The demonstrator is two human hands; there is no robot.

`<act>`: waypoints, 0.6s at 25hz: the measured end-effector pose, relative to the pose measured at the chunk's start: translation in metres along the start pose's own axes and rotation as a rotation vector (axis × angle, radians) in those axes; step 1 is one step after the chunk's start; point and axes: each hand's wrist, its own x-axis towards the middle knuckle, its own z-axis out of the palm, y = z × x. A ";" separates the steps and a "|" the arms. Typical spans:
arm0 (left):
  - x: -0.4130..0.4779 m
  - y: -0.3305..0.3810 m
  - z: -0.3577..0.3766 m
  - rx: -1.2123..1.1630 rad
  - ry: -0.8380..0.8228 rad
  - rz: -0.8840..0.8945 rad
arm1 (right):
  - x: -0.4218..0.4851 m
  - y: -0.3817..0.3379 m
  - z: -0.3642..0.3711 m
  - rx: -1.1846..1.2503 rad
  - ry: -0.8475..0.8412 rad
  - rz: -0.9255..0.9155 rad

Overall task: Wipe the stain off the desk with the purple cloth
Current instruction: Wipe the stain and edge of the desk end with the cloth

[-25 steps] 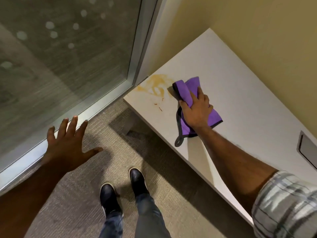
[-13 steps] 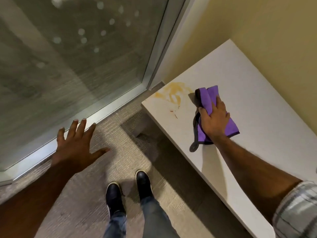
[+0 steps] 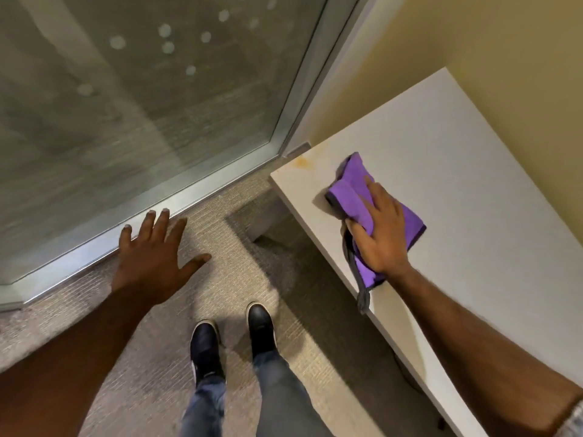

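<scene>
- Right hand (image 3: 380,234) presses flat on the folded purple microfibre cloth (image 3: 356,197) near the white worktop's (image 3: 473,197) corner, beside a faint orange stain (image 3: 303,161).
- Left hand (image 3: 151,260) hovers empty, fingers spread, above beige carpet (image 3: 132,367).

No legible txt anywhere.

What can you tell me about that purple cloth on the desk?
The purple cloth looks like soft microfibre with a dark grey trim, folded into a thick pad. It lies flat on the white desk near its front corner, pressed down by the right hand, whose fingers spread over it. A grey edge strip dangles over the desk's front edge. Its far tip sits just short of a faint yellowish stain.
</scene>
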 end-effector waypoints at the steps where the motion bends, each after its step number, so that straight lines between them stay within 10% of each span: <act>1: 0.000 0.000 -0.001 0.008 0.013 0.016 | -0.003 0.008 -0.003 0.008 0.027 0.093; 7: 0.007 -0.016 -0.009 -0.004 0.079 -0.002 | 0.080 0.005 0.006 -0.029 0.048 0.378; 15: 0.004 -0.002 0.003 -0.004 0.041 0.026 | -0.017 -0.017 0.000 -0.026 -0.144 -0.094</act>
